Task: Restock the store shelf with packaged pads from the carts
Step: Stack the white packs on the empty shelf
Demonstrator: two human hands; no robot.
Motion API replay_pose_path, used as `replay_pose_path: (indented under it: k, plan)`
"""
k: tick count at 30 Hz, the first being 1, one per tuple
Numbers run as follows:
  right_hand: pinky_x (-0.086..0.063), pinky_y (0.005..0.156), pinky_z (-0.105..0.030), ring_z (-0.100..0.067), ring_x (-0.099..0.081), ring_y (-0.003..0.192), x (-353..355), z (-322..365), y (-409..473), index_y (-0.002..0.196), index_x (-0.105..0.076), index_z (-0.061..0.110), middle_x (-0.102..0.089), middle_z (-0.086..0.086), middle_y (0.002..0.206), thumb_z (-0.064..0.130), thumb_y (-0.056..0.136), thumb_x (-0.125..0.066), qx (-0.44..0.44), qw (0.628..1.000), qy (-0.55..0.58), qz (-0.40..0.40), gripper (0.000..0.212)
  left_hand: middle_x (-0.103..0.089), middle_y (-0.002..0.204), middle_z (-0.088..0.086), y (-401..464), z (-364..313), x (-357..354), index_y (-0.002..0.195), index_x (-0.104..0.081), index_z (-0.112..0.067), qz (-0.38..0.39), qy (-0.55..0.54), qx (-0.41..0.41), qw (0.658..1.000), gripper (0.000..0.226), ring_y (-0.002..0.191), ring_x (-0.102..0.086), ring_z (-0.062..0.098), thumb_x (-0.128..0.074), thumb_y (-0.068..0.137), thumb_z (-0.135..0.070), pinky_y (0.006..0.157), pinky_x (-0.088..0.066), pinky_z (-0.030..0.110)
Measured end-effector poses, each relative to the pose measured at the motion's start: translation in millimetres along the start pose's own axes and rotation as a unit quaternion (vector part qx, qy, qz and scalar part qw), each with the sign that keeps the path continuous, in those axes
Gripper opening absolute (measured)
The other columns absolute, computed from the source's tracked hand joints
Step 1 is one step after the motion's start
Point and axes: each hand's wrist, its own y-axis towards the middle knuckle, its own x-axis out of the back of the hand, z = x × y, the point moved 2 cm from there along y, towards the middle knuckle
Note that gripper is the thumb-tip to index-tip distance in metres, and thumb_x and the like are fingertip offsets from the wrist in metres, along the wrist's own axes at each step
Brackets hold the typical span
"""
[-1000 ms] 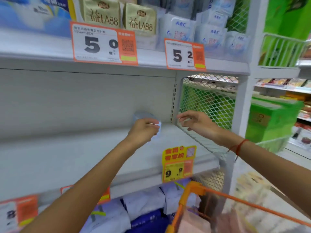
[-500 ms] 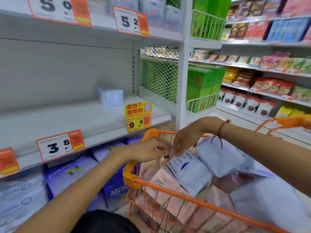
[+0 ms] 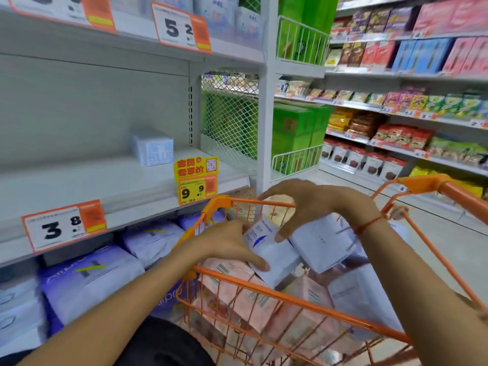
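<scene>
Landmark: orange wire cart (image 3: 290, 293), low and right of centre, packed with pad packages.
Left hand (image 3: 224, 243): over the cart's near-left corner; its grip is part closed on a white pad pack (image 3: 266, 249), thumb laid along the pack's lower edge and fingers behind its left side.
Right hand (image 3: 311, 204): above the cart's middle, fingers spread and arched; one fingertip touches the same white pad pack at its right edge, the rest hold nothing that I can tell. A red string (image 3: 367, 224) circles the wrist.
White pad pack: tilted, lying on the heap inside the cart, blue mark on its face.
Second white pack (image 3: 324, 244): just right of the first, under the right wrist, inside the cart.
Pink packs (image 3: 253, 294): piled below, against the cart's near rim.
Middle shelf (image 3: 105, 186): left of the cart and above it, mostly bare; one pale blue box (image 3: 153, 147) stands upright at the back.
Price tags: yellow "9.9" tag (image 3: 196, 182) hangs off the shelf edge just above the cart's far-left corner; "3.8" tag (image 3: 63, 225) further left.
Purple bags (image 3: 89, 281): on the shelf below, left of the cart.
Beyond the cart: green boxes (image 3: 293, 136) behind a mesh divider, snack shelves to the right.
</scene>
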Motion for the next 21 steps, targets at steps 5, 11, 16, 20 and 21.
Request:
replay_pose_path:
  k: [5,11,16,20,21]
  plan:
    - [-0.038,0.104,-0.039,-0.029,-0.042,0.130,-18,-35,-23,0.146,-0.021,0.023,-0.036,-0.010,0.145,0.054,0.053,-0.085,-0.184,0.981,0.062,-0.003,0.117,-0.055,0.114,-0.012,0,15,6,0.118,-0.051,-0.027,0.027,-0.101,0.015,0.994,0.067,0.108,-0.054,0.011,-0.084,0.063,-0.046,0.096,-0.046,0.030]
    - [-0.035,0.077,-0.025,-0.017,-0.050,0.098,-43,-25,-30,0.130,-0.043,0.014,-0.053,-0.001,0.115,0.049,0.069,-0.078,-0.163,0.962,0.144,-0.166,0.079,-0.061,0.103,-0.011,2,26,10,0.106,-0.055,-0.033,-0.022,-0.284,0.049,0.957,0.074,0.104,-0.057,0.011,-0.090,0.041,-0.039,0.090,-0.047,0.026]
    - [-0.049,0.080,-0.031,-0.018,-0.063,0.099,-40,-32,-31,0.125,-0.055,0.012,-0.064,-0.001,0.113,0.040,0.065,-0.081,-0.110,0.822,0.488,-0.273,0.071,-0.066,0.078,-0.002,-5,16,29,0.086,-0.064,-0.022,-0.094,-0.518,0.031,0.850,0.050,0.075,-0.059,0.017,-0.075,0.043,-0.042,0.078,-0.052,0.030]
    - [-0.052,0.092,-0.045,-0.026,-0.064,0.108,-40,-24,-31,0.122,-0.062,0.016,-0.068,-0.011,0.117,0.045,0.076,-0.063,-0.020,0.654,0.747,-0.118,0.055,-0.046,0.077,0.007,-5,24,41,0.097,-0.056,-0.014,-0.031,-0.662,0.056,0.747,0.039,0.066,-0.044,0.022,-0.060,0.077,-0.047,0.064,-0.059,0.041]
    - [-0.051,0.092,-0.048,-0.028,-0.064,0.109,-40,-24,-29,0.120,-0.063,0.017,-0.067,-0.011,0.119,0.044,0.078,-0.061,-0.008,0.625,0.774,-0.097,0.051,-0.043,0.073,0.007,-5,22,40,0.095,-0.055,-0.013,-0.025,-0.667,0.071,0.742,0.037,0.059,-0.041,0.020,-0.052,0.085,-0.049,0.060,-0.058,0.040]
